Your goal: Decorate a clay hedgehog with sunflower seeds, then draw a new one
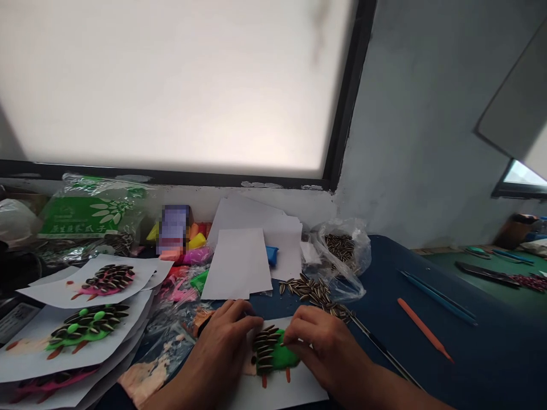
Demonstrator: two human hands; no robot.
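A green clay hedgehog figure point(285, 352) lies on a white paper sheet point(273, 393) in front of me, with rows of striped sunflower seeds point(265, 347) standing in its left part and reddish-brown clay feet below. My left hand point(231, 336) is at the left of the figure, fingers curled and thumb near the seeds; whatever it holds is hidden. At the figure's right edge my right hand point(318, 336) is pinched over the green clay, and what lies between its fingertips cannot be made out. Just beyond my hands is a loose pile of sunflower seeds point(314, 291).
Finished-looking hedgehog sheets point(141, 327) are stacked at left. Behind stand blank white papers point(237, 262), a bag of seeds point(342, 250), clay packets point(199, 253) and a green-printed bag point(81, 216). Right hold an orange clay tool point(423, 327), blue tweezers-like tool point(440, 296) and metal tool point(384, 350).
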